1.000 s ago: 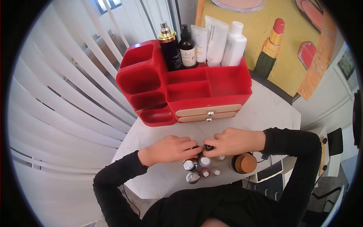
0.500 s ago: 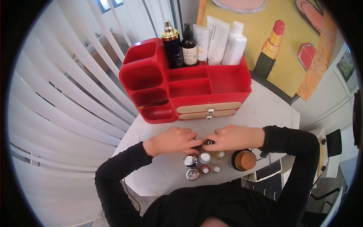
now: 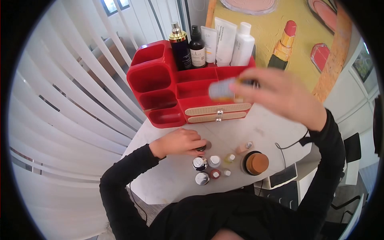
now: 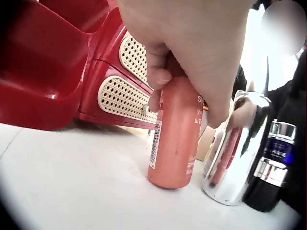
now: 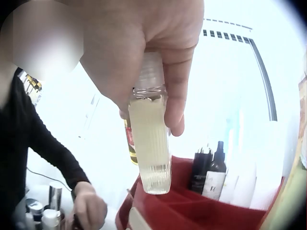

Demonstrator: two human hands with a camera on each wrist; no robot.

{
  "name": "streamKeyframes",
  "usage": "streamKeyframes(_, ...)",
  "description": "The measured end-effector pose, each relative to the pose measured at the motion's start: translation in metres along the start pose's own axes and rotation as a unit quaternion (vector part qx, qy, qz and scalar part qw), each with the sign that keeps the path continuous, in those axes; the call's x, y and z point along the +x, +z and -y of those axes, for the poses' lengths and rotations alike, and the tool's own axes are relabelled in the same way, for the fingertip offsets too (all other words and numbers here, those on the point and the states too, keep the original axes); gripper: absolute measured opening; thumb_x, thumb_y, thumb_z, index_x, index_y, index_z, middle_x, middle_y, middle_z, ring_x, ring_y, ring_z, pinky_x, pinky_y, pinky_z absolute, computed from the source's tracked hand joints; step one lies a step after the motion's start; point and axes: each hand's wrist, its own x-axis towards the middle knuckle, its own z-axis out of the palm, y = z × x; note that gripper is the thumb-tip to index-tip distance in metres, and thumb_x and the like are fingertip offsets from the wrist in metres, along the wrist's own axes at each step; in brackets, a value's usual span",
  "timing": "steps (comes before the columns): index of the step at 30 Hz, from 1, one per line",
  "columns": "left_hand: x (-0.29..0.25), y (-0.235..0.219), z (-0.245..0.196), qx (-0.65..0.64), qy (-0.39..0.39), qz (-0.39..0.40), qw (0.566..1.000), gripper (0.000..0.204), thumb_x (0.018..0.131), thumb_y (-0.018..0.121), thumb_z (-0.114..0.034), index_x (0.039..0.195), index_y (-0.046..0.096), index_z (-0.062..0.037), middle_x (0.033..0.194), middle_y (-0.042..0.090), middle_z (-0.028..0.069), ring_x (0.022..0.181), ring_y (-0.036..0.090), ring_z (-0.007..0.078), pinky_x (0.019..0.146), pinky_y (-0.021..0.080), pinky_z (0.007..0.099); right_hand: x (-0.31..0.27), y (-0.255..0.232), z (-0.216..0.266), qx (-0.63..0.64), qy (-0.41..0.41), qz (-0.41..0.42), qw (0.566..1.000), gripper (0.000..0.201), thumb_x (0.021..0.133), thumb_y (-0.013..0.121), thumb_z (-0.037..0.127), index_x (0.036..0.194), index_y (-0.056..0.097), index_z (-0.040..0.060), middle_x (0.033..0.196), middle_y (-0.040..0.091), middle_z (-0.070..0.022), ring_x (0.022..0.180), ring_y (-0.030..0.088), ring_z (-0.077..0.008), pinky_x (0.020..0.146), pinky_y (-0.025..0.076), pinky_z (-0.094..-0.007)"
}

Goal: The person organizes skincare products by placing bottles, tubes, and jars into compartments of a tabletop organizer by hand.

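My left hand (image 3: 180,143) grips the top of a coral-pink bottle (image 4: 175,139) whose base is down at the white tabletop. Above the front of the red organizer (image 3: 192,103), my right hand (image 3: 280,94) is raised and blurred in the head view. Between its fingers and thumb is a clear bottle (image 5: 151,139) of pale yellow liquid, held by its frosted cap. A second bottle (image 5: 130,143) with a red and yellow label shows partly behind it, mostly hidden. A shiny silver bottle (image 4: 232,148) stands just beside the coral one.
Several small bottles, among them a white-capped one (image 3: 215,161), are grouped near my body. To their right are a brown-lidded jar (image 3: 257,163) and a small pink bottle (image 3: 244,148). A white bottle (image 3: 243,46) stands with tubes and spray bottles in the organizer's back row. A black cable (image 3: 285,146) crosses the table's right side.
My right hand has left the table beside my left hand and risen forward and right to the organizer, carrying the clear bottle. My left hand has shifted slightly left.
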Motion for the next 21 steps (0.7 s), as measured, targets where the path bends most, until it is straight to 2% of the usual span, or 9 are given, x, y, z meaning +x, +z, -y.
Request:
streamKeyframes(1, 0.000, -0.003, -0.001, 0.009, 0.003, -0.020, 1.000, 0.035, 0.081, 0.080, -0.033, 0.100, 0.064, -0.0069, 0.076, 0.059, 0.0056, 0.069, 0.062, 0.0237, 0.055, 0.051, 0.0345, 0.003, 0.002, -0.009, -0.015, 0.008, -0.081, 0.997, 0.041, 0.086, 0.066, 0.021, 0.126, 0.060, 0.0194, 0.096, 0.058, -0.0040, 0.078, 0.065, -0.0213, 0.060, 0.052, -0.0326)
streamKeyframes(2, 0.001, -0.010, -0.001, 0.019, 0.006, -0.039, 0.999, 0.035, 0.079, 0.082, -0.030, 0.098, 0.064, -0.0061, 0.075, 0.060, 0.0056, 0.068, 0.062, 0.0232, 0.054, 0.051, 0.0338, 0.007, 0.001, -0.015, -0.019, 0.008, -0.083, 0.996, 0.041, 0.086, 0.066, 0.021, 0.126, 0.060, 0.0194, 0.096, 0.058, -0.0040, 0.078, 0.065, -0.0213, 0.060, 0.052, -0.0326)
streamKeyframes(3, 0.002, -0.018, -0.002, 0.023, 0.009, -0.038, 0.999, 0.035, 0.079, 0.082, -0.030, 0.098, 0.064, -0.0061, 0.075, 0.060, 0.0056, 0.068, 0.062, 0.0232, 0.054, 0.051, 0.0338, 0.010, 0.000, -0.021, -0.020, 0.027, -0.066, 0.997, 0.040, 0.086, 0.067, 0.016, 0.126, 0.062, 0.0176, 0.099, 0.060, -0.0054, 0.079, 0.064, -0.0239, 0.063, 0.052, -0.0337)
streamKeyframes(6, 0.018, -0.065, -0.006, 0.147, 0.035, -0.213, 0.965, 0.034, 0.080, 0.080, -0.030, 0.098, 0.064, -0.0075, 0.076, 0.059, 0.0042, 0.065, 0.062, 0.0210, 0.054, 0.051, 0.0314, 0.018, 0.010, -0.042, -0.027, 0.064, -0.049, 0.996, 0.039, 0.088, 0.068, 0.012, 0.126, 0.063, 0.0158, 0.102, 0.061, -0.0066, 0.082, 0.063, -0.0273, 0.069, 0.052, -0.0352)
streamKeyframes(10, 0.050, -0.131, 0.003, 0.206, -0.045, -0.319, 0.924, 0.041, 0.073, 0.087, -0.026, 0.099, 0.065, -0.0035, 0.075, 0.061, 0.0081, 0.064, 0.062, 0.0241, 0.058, 0.051, 0.0327, 0.030, 0.045, -0.072, -0.015, 0.095, -0.018, 0.995, 0.034, 0.094, 0.063, 0.018, 0.128, 0.061, 0.0162, 0.103, 0.061, -0.0066, 0.087, 0.064, -0.0286, 0.073, 0.051, -0.0368)
streamKeyframes(11, 0.056, -0.140, 0.012, 0.242, -0.073, -0.328, 0.910, 0.045, 0.069, 0.091, -0.025, 0.100, 0.067, -0.0029, 0.082, 0.068, 0.0097, 0.069, 0.066, 0.0235, 0.060, 0.054, 0.0317, 0.032, 0.053, -0.076, -0.009, 0.104, -0.008, 0.994, 0.033, 0.095, 0.061, 0.019, 0.128, 0.061, 0.0162, 0.104, 0.061, -0.0069, 0.086, 0.064, -0.0292, 0.073, 0.051, -0.0371)
streamKeyframes(13, 0.070, -0.144, 0.038, 0.239, -0.119, -0.343, 0.901, 0.042, 0.075, 0.086, -0.024, 0.106, 0.066, -0.0058, 0.090, 0.068, 0.0105, 0.071, 0.067, 0.0251, 0.063, 0.055, 0.0345, 0.034, 0.066, -0.086, 0.007, 0.093, -0.012, 0.996, 0.033, 0.096, 0.060, 0.021, 0.128, 0.061, 0.0164, 0.104, 0.061, -0.0070, 0.086, 0.064, -0.0294, 0.073, 0.052, -0.0369)
streamKeyframes(14, 0.074, -0.147, 0.049, 0.255, -0.123, -0.311, 0.907, 0.041, 0.077, 0.084, -0.025, 0.108, 0.065, -0.0057, 0.091, 0.068, 0.0104, 0.075, 0.067, 0.0264, 0.067, 0.055, 0.0356, 0.036, 0.070, -0.088, 0.020, 0.084, -0.020, 0.996, 0.032, 0.097, 0.059, 0.022, 0.128, 0.061, 0.0167, 0.105, 0.061, -0.0070, 0.086, 0.064, -0.0296, 0.073, 0.052, -0.0368)
streamKeyframes(21, 0.085, -0.143, 0.086, 0.327, -0.088, -0.233, 0.912, 0.038, 0.082, 0.075, -0.024, 0.113, 0.062, -0.0061, 0.100, 0.065, 0.0089, 0.096, 0.063, 0.0292, 0.079, 0.053, 0.0380, 0.046, 0.081, -0.087, 0.040, 0.089, 0.002, 0.995, 0.031, 0.095, 0.061, 0.027, 0.124, 0.062, 0.0167, 0.102, 0.063, -0.0050, 0.080, 0.066, -0.0277, 0.070, 0.054, -0.0363)
